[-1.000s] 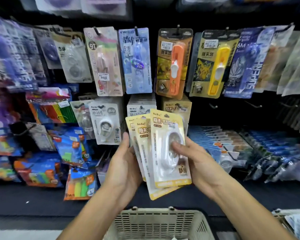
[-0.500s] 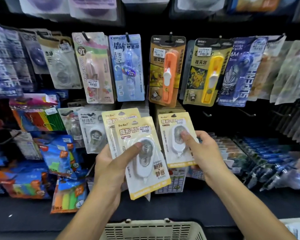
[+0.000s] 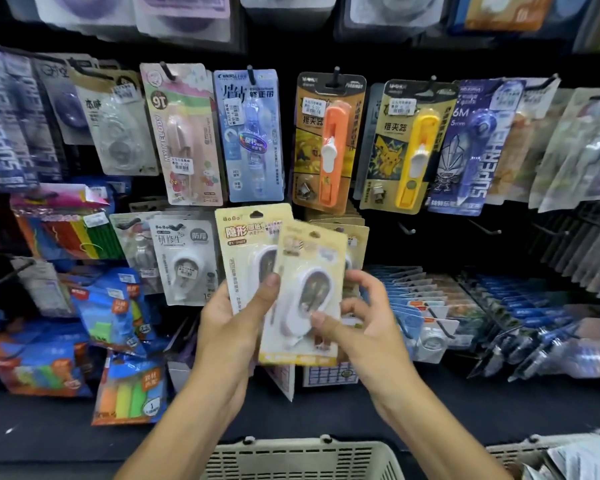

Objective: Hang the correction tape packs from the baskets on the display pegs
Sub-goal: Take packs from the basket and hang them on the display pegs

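My left hand (image 3: 234, 329) grips a small stack of yellow correction tape packs (image 3: 245, 237), thumb pressed across their front. The front pack (image 3: 305, 299), yellow card with a white dispenser under a blister, is blurred and tilted a little. My right hand (image 3: 355, 327) pinches that pack, thumb on its face and fingers behind its right edge. Just behind the hands, more yellow packs of the same kind (image 3: 355, 239) hang on a peg in the second row. A beige basket (image 3: 298, 459) sits below my forearms.
The black peg wall is crowded with carded stationery: an orange clip pusher pack (image 3: 329, 140), a yellow one (image 3: 407, 147), a grey correction tape pack (image 3: 184, 258). Two bare pegs (image 3: 407, 229) stick out right of the yellow packs. A second basket (image 3: 534, 445) is at the bottom right.
My right hand left the single pack at the peg and came back left to the stack. It now pinches the front pack in my left hand. The view shifted slightly.
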